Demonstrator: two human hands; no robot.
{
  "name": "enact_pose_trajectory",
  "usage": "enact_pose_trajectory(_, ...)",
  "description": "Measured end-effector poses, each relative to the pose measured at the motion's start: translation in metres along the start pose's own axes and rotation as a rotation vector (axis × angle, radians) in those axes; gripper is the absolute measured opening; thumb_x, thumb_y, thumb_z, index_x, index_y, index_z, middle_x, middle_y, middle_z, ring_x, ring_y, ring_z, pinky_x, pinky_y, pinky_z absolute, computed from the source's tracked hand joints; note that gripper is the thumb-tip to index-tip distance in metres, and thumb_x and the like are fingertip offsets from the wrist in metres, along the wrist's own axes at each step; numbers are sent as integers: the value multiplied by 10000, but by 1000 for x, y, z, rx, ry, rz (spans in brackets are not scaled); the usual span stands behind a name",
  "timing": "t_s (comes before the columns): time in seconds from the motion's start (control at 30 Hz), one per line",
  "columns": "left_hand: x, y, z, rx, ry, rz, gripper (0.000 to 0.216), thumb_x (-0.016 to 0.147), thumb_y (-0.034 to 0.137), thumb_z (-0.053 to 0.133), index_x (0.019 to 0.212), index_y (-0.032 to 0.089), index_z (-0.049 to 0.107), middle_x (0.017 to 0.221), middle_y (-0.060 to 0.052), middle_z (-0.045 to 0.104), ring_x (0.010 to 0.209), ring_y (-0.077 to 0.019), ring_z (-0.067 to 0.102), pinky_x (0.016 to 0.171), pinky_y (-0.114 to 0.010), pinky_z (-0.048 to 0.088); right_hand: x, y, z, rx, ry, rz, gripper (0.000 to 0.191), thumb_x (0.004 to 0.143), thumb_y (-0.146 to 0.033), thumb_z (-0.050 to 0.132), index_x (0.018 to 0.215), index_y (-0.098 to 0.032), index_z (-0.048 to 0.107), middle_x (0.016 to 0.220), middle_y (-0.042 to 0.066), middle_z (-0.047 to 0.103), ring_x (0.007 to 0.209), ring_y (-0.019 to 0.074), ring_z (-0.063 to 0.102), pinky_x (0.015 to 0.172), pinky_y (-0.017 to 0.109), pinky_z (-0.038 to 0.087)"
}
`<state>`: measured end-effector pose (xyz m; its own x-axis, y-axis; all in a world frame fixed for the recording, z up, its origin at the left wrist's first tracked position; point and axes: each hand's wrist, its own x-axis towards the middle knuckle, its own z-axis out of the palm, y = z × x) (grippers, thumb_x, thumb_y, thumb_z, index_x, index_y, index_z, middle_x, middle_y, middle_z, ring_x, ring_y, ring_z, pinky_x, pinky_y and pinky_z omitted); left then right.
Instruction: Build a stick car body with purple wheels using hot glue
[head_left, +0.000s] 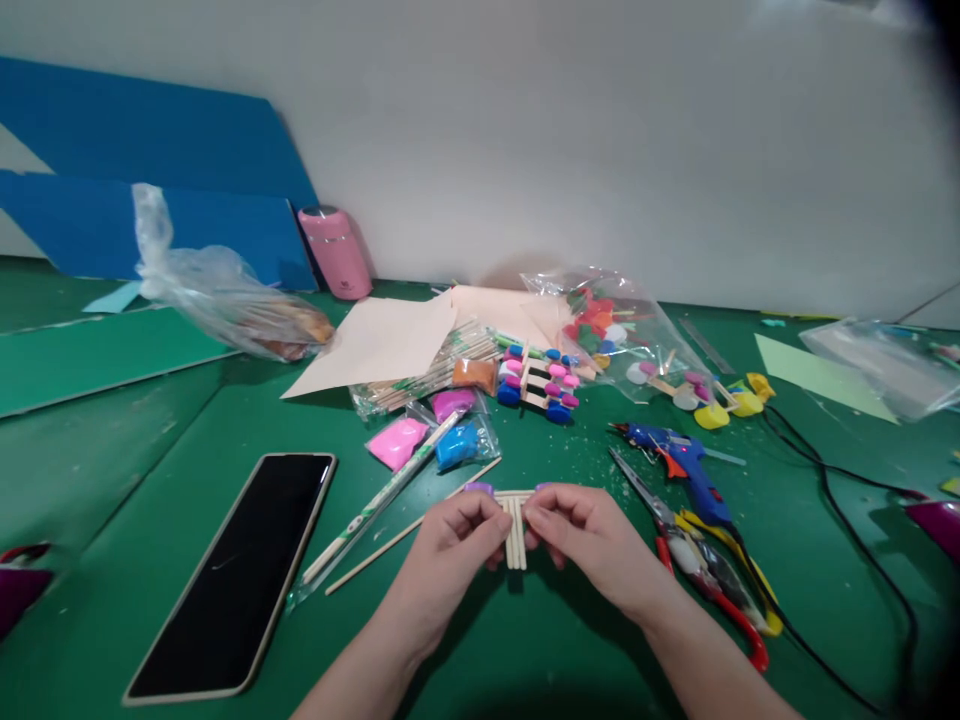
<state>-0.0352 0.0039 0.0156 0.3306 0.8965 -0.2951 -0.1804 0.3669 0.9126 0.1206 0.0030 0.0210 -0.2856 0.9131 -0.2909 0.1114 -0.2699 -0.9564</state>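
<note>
Between my two hands is a small frame of pale wooden sticks (516, 540), several laid side by side with a crosspiece at the top and purple bits at its ends. My left hand (461, 540) pinches its left side with thumb and fingers. On the right side, my right hand (577, 530) grips it the same way. My fingertips hide part of the crosspiece. A thin wooden skewer (397, 541) lies on the green table beside my left hand. Beyond the hands sits a small stick model (538, 382) with pink and blue round ends.
A black phone (240, 570) lies at left, near wrapped chopsticks (379, 500). Coloured clay packets (397, 442) are ahead. At right are a blue glue gun (682, 465) with a black cord, pliers (652, 500) and red-handled scissors (720, 595). A pink flask (337, 255) stands behind.
</note>
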Motion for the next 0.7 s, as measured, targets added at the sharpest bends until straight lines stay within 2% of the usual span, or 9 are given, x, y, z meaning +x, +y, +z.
enact_pose_trajectory(0.2, -1, -1, -3, -72, 27, 40, 226, 751, 220, 580, 544, 135, 545, 531, 8, 569, 507, -86, 434, 498, -197, 323, 2, 7, 3, -11, -1, -79, 256, 830, -363, 508, 765, -139, 613, 639, -3, 577, 479, 63, 432, 444, 185, 329)
enact_pose_trajectory(0.5, -1, -8, -2, 49, 12, 63, 247, 758, 259, 563, 544, 141, 526, 519, 15, 516, 521, -98, 425, 518, -212, 320, -9, 18, 9, 40, 14, -158, 232, 835, -332, 504, 731, -133, 561, 627, -11, 510, 526, 79, 415, 480, 189, 329)
enact_pose_trajectory(0.7, 0, -8, 1, 105, 53, 52, 272, 753, 283, 564, 528, 148, 491, 504, 33, 462, 510, -91, 383, 510, -207, 296, -11, 21, 9, -11, 51, -186, 228, 833, -314, 488, 689, -139, 516, 604, -30, 432, 541, 87, 359, 489, 202, 292)
